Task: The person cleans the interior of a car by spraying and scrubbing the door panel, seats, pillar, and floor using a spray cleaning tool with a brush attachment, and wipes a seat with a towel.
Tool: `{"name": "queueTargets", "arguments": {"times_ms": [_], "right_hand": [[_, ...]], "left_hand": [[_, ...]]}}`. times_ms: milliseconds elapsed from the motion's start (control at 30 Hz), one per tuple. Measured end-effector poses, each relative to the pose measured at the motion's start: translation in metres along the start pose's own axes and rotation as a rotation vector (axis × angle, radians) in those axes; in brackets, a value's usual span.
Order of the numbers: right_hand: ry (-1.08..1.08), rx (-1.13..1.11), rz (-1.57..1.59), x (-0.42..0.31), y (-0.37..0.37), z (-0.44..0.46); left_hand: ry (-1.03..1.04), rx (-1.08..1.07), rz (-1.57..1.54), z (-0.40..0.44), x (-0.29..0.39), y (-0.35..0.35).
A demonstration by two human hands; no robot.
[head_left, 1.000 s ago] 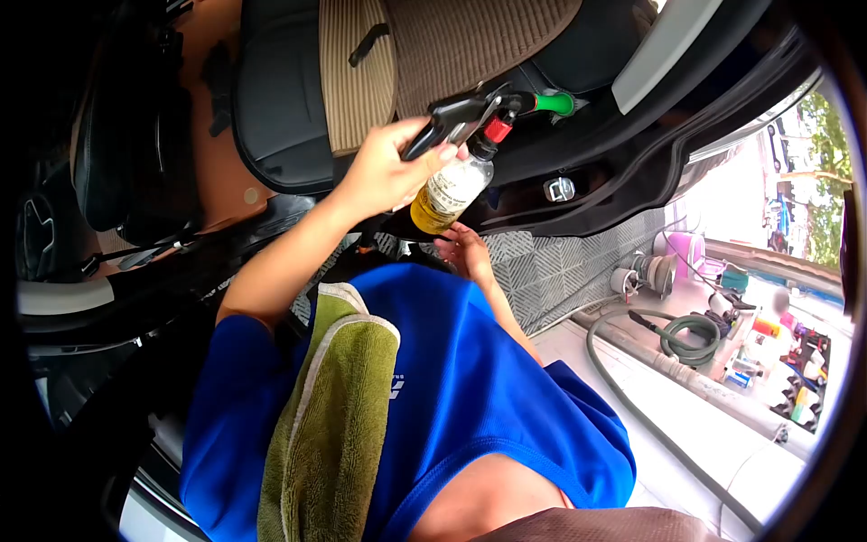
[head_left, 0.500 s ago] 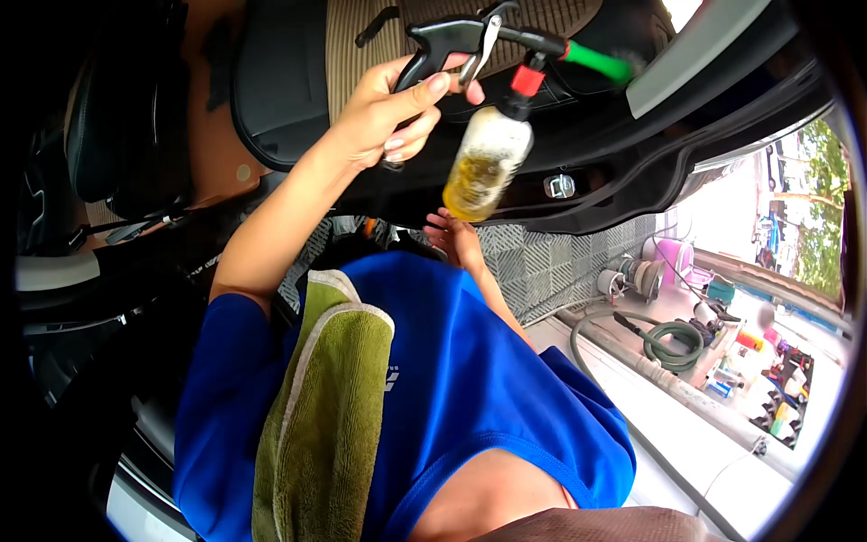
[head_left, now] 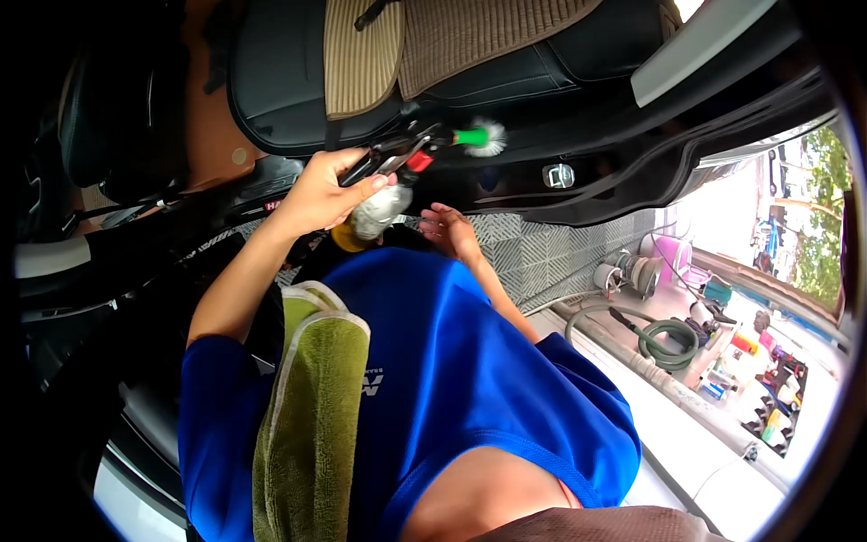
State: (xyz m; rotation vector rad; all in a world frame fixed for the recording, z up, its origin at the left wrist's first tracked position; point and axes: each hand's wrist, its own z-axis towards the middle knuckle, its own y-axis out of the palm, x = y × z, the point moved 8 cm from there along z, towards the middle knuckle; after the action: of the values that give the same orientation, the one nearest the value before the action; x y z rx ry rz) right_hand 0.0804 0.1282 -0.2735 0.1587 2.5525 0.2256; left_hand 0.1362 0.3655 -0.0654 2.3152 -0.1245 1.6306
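My left hand (head_left: 327, 194) is wrapped round the black handle of a cleaning spray gun (head_left: 402, 154), near the car's door sill. A red collar joins the gun to a cloudy bottle (head_left: 379, 212) with yellow liquid at its lower end. The gun's green nozzle (head_left: 470, 136) points right and ends in a ring of white bristles (head_left: 492, 138). Whether the trigger is squeezed cannot be made out. My right hand (head_left: 449, 230) hangs in front of my body with fingers apart, holding nothing. A green towel (head_left: 316, 425) lies over my left shoulder.
Before me is a black car seat (head_left: 275, 81) with a beige ribbed cover (head_left: 366, 63). A metal door latch (head_left: 559, 176) sits on the black sill. To the right are grey floor tiles (head_left: 533, 257), a coiled green hose (head_left: 670, 343) and a purple container (head_left: 670, 259).
My left hand has brought the spray gun down and left, from over the seat toward my body. The white bristles now show clearly. My right hand has hardly moved.
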Motion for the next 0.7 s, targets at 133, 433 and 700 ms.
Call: {"name": "queueTargets", "arguments": {"times_ms": [133, 433, 700], "right_hand": [[-0.084, -0.066, 0.073, -0.002, 0.011, 0.006], [-0.229, -0.167, 0.068, -0.012, 0.013, -0.008], [0.037, -0.08, -0.108, 0.002, 0.002, -0.001]], "left_hand": [[0.228, -0.089, -0.285, 0.002, 0.036, 0.032], [0.485, -0.077, -0.378, -0.031, 0.069, 0.032], [-0.041, 0.161, 0.049, -0.037, -0.042, -0.002]]}}
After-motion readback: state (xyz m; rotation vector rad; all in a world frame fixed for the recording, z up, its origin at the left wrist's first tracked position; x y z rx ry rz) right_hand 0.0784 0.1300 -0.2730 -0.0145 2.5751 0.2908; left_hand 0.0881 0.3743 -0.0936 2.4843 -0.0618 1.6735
